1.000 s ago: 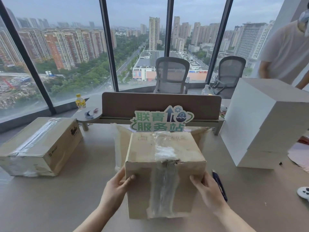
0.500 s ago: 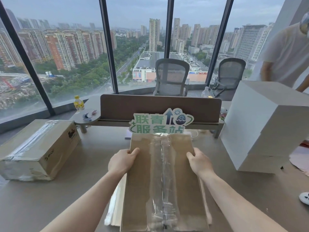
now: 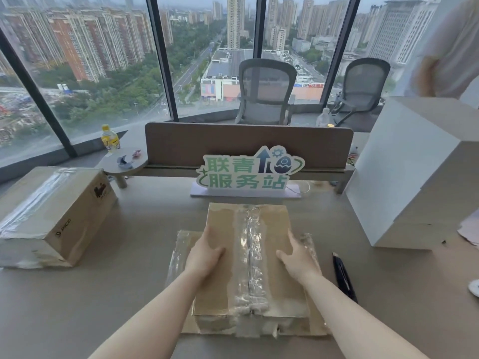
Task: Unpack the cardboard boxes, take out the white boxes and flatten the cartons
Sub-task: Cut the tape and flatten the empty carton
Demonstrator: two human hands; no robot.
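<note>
Left hand [image 3: 204,257] and right hand [image 3: 298,257] press spread, flat palms on the flattened carton [image 3: 228,288] — light, springy, tape-slick; grip its side edges.

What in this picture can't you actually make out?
All from the head view:
- Sealed brown cardboard box with clear tape: contents hidden by its closed flaps.
- Flattened brown carton under the left hand and right hand: its underside is hidden against the desk.
- Stacked white boxes: cut off by the right edge.
- Other person in a pale shirt: blurred and cropped at the top right.
- Small white object: mostly out of frame.
</note>
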